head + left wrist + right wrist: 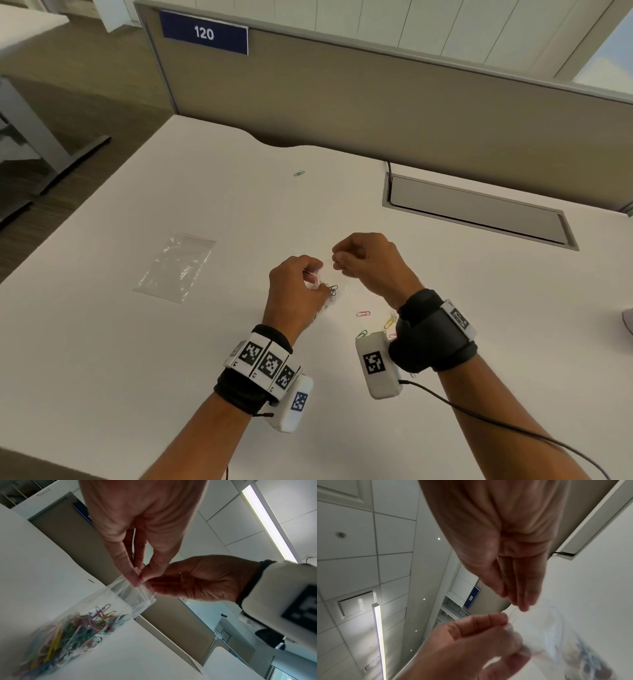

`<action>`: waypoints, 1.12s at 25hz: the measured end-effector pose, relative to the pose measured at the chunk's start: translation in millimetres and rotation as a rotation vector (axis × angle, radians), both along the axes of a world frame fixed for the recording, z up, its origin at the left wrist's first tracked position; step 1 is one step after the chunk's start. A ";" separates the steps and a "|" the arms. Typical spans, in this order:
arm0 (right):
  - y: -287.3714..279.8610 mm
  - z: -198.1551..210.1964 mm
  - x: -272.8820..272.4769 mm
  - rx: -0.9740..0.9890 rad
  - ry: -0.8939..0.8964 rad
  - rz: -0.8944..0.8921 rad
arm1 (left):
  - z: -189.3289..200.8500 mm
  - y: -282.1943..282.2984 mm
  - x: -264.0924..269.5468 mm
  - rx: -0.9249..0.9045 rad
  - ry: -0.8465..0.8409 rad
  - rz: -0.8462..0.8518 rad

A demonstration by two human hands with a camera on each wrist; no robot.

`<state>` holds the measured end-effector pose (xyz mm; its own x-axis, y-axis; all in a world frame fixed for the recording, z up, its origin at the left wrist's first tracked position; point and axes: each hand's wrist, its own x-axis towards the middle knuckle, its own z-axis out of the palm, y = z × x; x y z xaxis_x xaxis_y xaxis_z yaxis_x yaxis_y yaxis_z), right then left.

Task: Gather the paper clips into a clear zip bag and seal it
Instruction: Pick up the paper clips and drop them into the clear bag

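Note:
A clear zip bag hangs between my hands just above the white desk, with a heap of coloured paper clips in its bottom. My left hand pinches one lip of the bag's mouth between thumb and fingers. My right hand pinches the other lip close beside it. In the head view the left hand and right hand are close together, with the clips in the bag below them. The bag is blurred in the right wrist view.
Loose clips lie on the desk near my right wrist: a red one, a yellow one, a green one. Another green clip lies far back. A second, empty zip bag lies to the left. A cable tray lid sits at the right rear.

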<state>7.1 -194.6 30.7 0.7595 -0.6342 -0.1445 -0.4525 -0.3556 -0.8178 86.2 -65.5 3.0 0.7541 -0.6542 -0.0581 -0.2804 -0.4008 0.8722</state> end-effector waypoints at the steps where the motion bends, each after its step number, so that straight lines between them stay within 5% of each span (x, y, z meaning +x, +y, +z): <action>1: -8.4 3.6 4.7 -0.055 -0.034 -0.018 | -0.2 -0.3 4.1 0.002 -0.006 0.009; 9: -119.5 -47.4 109.6 -0.380 0.348 0.328 | 2.5 -38.1 62.3 -0.021 -0.094 0.038; 17: -172.1 -80.6 234.6 -0.526 0.511 0.468 | -17.2 -61.1 71.8 -0.061 -0.079 0.012; 23: -177.3 -93.4 255.9 -0.588 0.667 0.557 | -31.7 -56.3 70.6 -0.083 -0.052 -0.005; 28: -172.3 -97.1 237.5 -0.555 0.614 0.483 | -25.0 -55.6 64.1 -0.062 -0.074 -0.016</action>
